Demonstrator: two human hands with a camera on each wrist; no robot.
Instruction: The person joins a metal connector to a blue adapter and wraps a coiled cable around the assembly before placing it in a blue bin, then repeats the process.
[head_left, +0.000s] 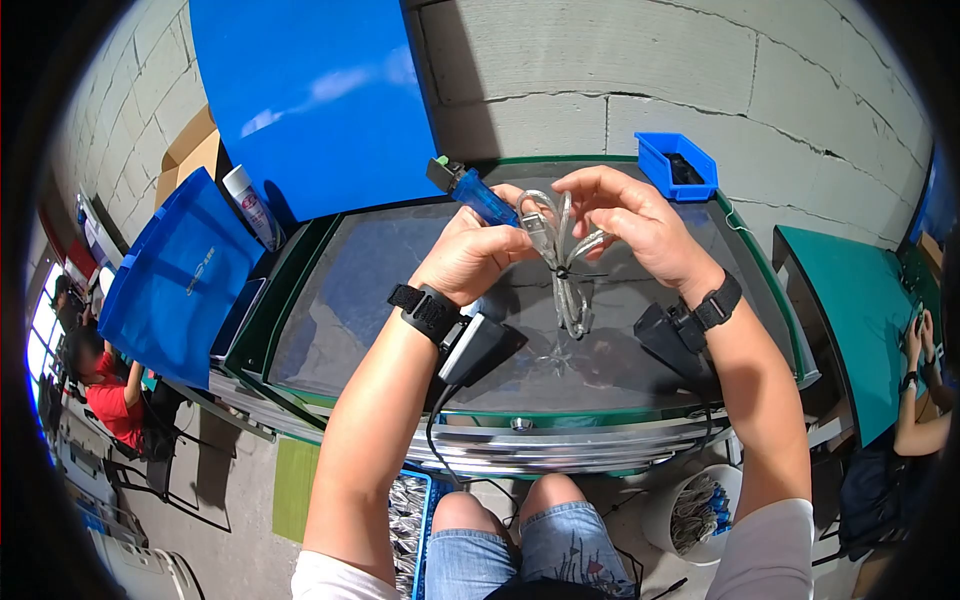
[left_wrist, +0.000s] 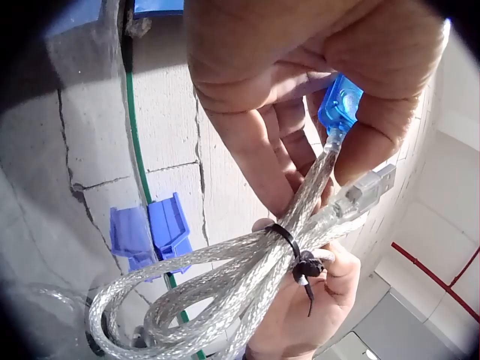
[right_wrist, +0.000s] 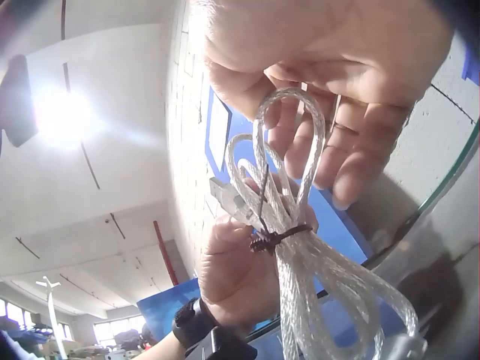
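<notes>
A coiled USB cable (head_left: 570, 290) in silvery clear braid is bundled at its middle by a black tie (left_wrist: 286, 238). Its clear-bodied USB plug (left_wrist: 367, 191) sticks out beside the bundle. At the other end is a translucent blue connector housing (head_left: 483, 199) with a black tip. My left hand (head_left: 470, 255) pinches this blue end between thumb and fingers. Bent fingers of my right hand (head_left: 635, 225) lie close behind the cable's upper loops, which pass in front of them in the right wrist view. Both hands are over the dark tabletop.
At the table's back right stands a blue bin (head_left: 678, 167) with dark items. A spray can (head_left: 252, 207) and blue folder-like sheet (head_left: 185, 275) are on the left. Below are a white bucket (head_left: 730, 490) of cables and a blue basket (head_left: 435, 500). People sit on both sides.
</notes>
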